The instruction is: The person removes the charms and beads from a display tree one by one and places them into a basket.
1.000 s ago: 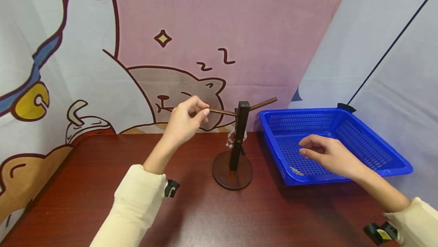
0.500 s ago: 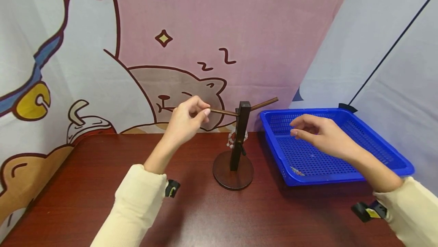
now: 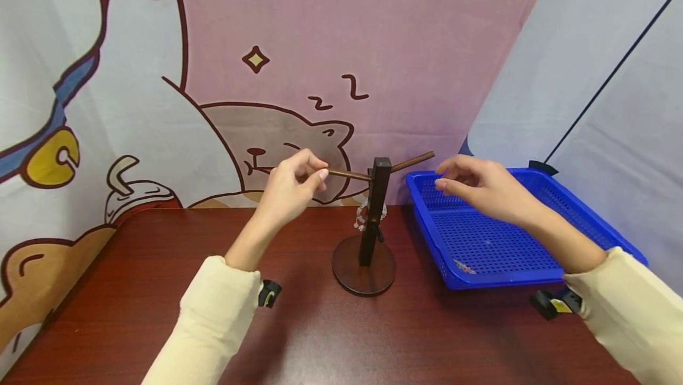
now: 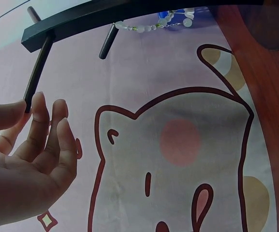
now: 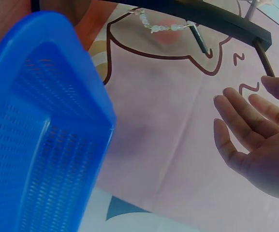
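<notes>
A dark wooden stand (image 3: 377, 207) with a round base rises from the table, and slanting pegs stick out to both sides near its top. Between thumb and forefinger my left hand (image 3: 290, 186) pinches the tip of the left upper peg (image 3: 348, 175). My right hand (image 3: 482, 186) is over the basket's near-left part, fingers loosely bent with nothing in them, close to the end of the right upper peg (image 3: 413, 162); whether it touches is hard to tell. A bracelet of pale beads (image 4: 151, 28) hangs on a lower peg.
To the right of the stand is a blue plastic basket (image 3: 453, 278) with perforated walls. A small colourful item (image 3: 464, 267) lies in its near-left corner. Behind the reddish-brown table (image 3: 299, 337) hangs a cloth (image 3: 427, 47) printed with cartoon animals.
My right hand has risen from inside the basket and moved left toward the right upper peg. The left hand keeps its pinch in the same place.
</notes>
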Motion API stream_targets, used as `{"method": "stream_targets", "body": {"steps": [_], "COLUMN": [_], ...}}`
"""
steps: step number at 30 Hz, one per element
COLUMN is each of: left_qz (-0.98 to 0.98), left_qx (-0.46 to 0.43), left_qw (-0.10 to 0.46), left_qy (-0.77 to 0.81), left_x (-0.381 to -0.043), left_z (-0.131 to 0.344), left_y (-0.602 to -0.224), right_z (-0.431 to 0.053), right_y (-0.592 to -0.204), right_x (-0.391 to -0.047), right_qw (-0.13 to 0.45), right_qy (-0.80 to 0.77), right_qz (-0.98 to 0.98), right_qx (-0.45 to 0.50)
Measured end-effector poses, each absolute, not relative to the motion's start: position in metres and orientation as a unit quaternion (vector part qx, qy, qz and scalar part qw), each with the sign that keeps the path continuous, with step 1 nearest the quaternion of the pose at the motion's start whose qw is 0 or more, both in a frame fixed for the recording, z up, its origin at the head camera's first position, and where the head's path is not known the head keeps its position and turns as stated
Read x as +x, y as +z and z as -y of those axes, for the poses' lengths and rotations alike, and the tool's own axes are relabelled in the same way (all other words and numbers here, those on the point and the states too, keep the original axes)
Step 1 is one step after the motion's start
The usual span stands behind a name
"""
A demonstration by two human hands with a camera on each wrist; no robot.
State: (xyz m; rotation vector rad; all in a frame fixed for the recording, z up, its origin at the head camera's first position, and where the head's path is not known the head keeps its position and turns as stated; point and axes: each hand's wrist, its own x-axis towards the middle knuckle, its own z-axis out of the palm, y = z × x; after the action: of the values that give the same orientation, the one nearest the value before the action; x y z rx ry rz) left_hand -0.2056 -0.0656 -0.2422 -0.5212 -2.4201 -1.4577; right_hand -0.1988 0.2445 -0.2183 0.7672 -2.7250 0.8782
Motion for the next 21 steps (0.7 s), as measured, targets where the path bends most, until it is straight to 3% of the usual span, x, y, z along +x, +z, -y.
{"method": "stream_targets", "body": {"steps": [21], "left_qz": [0.836], "left_qx": [-0.174], "left_qw": [0.13], "left_qy": [-0.504], "left_x": [-0.205], "left_z": [0.065], "left_y": [-0.242], "right_z": [-0.223], "right_y": [-0.201], "right_x": [-0.209], "right_qw": [0.133], "right_qy": [0.307], "right_qz": [0.899], "right_qx": [0.281]}}
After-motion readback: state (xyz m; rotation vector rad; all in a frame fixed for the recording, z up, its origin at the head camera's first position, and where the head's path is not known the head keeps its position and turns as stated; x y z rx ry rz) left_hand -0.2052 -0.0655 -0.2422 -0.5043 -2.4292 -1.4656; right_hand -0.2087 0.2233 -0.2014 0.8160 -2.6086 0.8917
